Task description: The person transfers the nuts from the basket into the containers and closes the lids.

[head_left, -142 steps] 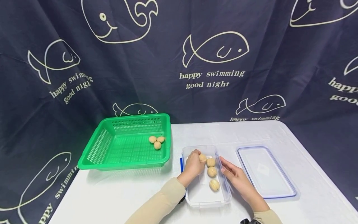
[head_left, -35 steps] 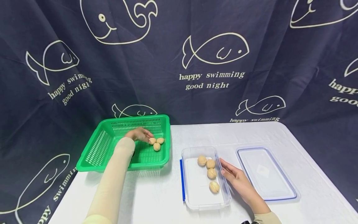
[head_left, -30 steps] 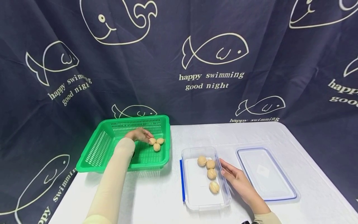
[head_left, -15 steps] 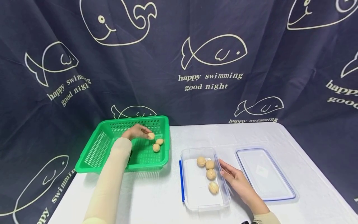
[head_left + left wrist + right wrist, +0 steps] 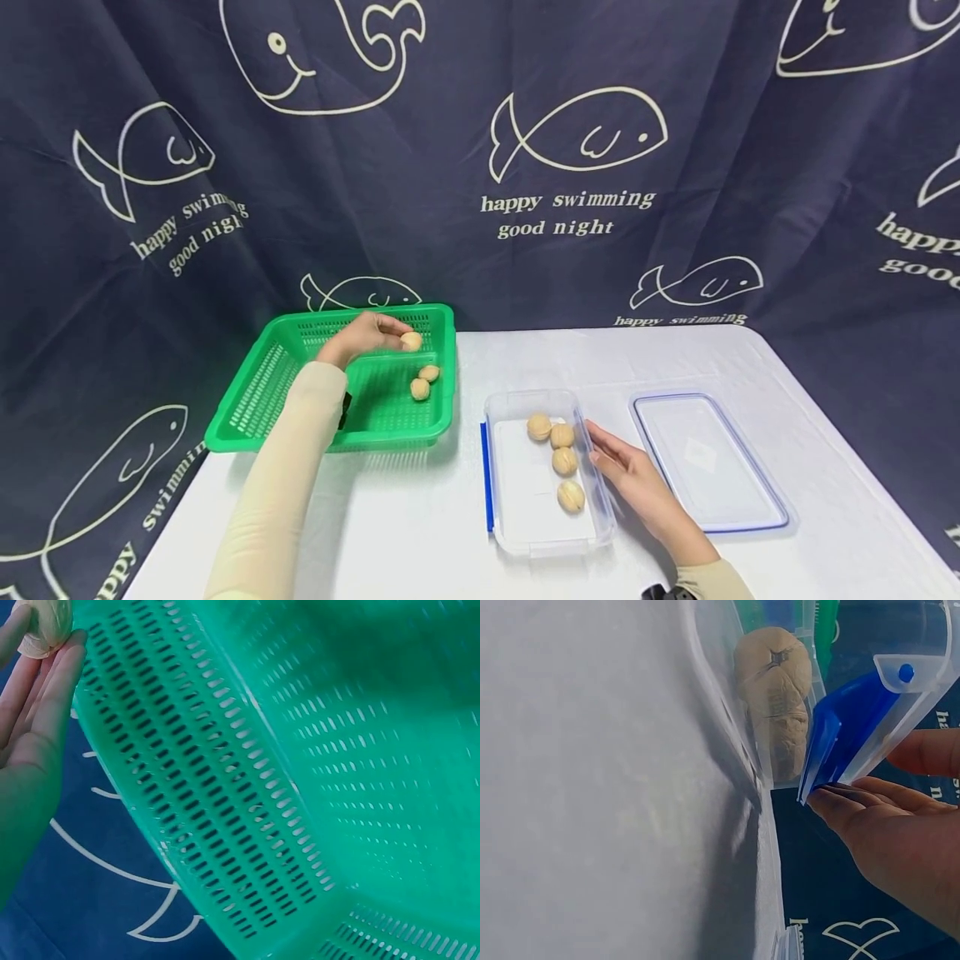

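Note:
My left hand (image 5: 367,333) pinches a walnut (image 5: 411,341) between thumb and fingertips, raised over the green basket (image 5: 442,417). In the left wrist view that walnut (image 5: 46,626) sits at the fingertips in the top left corner. Two more walnuts, one (image 5: 429,373) just behind the other (image 5: 420,389), lie in the basket's right end. My right hand (image 5: 633,479) rests with extended fingers against the right side of a clear plastic box (image 5: 525,546). The right wrist view shows its fingertips at the box's blue latch (image 5: 847,727). Several walnuts (image 5: 564,461) lie inside the box.
A clear lid (image 5: 712,462) with a blue seal lies flat on the white table (image 5: 420,533), right of the box. Another blue latch (image 5: 487,479) hangs on the box's left side. A dark fish-print curtain (image 5: 570,275) stands behind the table.
My left hand went from the box to the basket, took hold of a walnut there and lifted it away from the other two. The right hand stays at the box.

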`<state>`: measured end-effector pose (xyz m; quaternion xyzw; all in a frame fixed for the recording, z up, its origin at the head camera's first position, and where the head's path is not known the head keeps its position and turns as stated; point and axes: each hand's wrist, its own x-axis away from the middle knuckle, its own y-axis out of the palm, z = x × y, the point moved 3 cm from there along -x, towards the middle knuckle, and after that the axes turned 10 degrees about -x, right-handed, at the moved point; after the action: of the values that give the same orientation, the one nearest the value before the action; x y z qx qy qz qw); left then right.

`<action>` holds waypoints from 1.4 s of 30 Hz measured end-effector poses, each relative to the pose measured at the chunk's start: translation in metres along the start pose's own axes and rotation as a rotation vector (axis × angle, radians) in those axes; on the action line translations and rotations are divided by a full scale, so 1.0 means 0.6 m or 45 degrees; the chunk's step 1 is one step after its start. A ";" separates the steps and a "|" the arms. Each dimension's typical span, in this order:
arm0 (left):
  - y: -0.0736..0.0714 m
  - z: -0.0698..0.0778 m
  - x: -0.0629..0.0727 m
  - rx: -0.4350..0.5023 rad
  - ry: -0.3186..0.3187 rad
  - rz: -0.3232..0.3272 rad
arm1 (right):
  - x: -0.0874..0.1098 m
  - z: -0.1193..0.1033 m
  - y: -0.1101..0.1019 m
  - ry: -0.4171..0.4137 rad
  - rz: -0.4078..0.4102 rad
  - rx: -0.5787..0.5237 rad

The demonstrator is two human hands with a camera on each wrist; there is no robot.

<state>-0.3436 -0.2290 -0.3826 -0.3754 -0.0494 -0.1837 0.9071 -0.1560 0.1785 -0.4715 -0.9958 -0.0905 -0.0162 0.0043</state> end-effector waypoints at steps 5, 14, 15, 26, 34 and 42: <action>0.004 0.011 0.005 0.045 0.043 0.031 | 0.002 0.004 -0.001 0.002 0.002 -0.003; 0.010 0.043 0.026 0.172 0.159 0.085 | 0.004 0.002 0.000 -0.013 -0.014 -0.033; 0.010 0.050 0.029 0.182 0.158 0.094 | 0.004 0.002 0.000 -0.017 -0.017 -0.030; 0.014 0.135 0.061 0.202 0.236 0.162 | 0.001 0.000 -0.002 -0.021 -0.005 -0.030; 0.034 0.164 0.078 0.217 0.227 0.199 | 0.001 0.000 -0.002 -0.028 -0.008 -0.036; 0.065 0.193 0.103 0.258 0.346 0.211 | 0.000 0.000 -0.002 -0.038 -0.012 -0.037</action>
<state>-0.2661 -0.1408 -0.3117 -0.2566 0.0863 -0.1514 0.9507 -0.1563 0.1798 -0.4716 -0.9954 -0.0951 -0.0025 -0.0115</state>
